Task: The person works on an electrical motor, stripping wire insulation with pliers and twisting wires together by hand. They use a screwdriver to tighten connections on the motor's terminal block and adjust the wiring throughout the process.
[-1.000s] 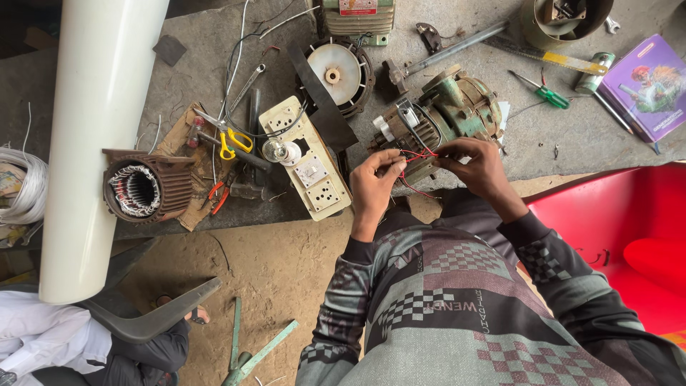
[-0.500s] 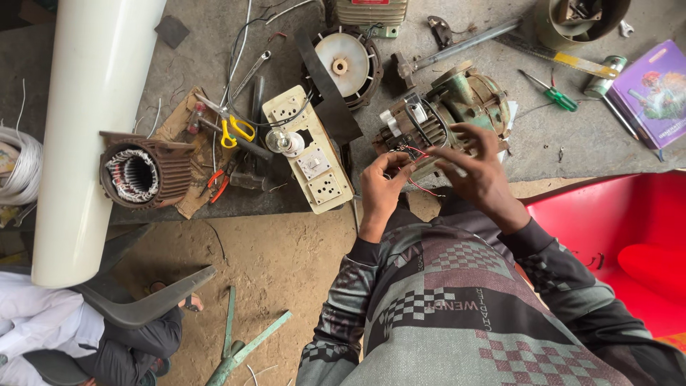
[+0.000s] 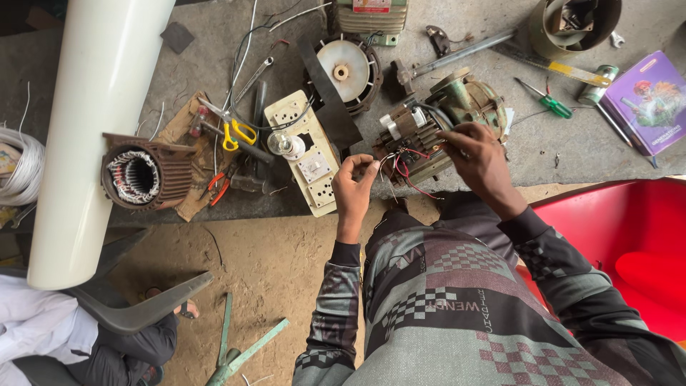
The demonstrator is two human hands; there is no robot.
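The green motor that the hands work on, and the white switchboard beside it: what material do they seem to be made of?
The green motor looks like cast metal under worn green paint: bare, dull patches show through. Its wires have red and white sheathing, probably plastic. The switchboard looks like moulded plastic, cream and matt, with sockets and a switch set in it. The left hand and right hand pinch the wires.

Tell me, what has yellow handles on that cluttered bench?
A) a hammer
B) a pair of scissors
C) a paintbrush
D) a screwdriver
B: the scissors with yellow handle loops lie left of the cream switchboard, while the screwdriver near the top right has a green handle.
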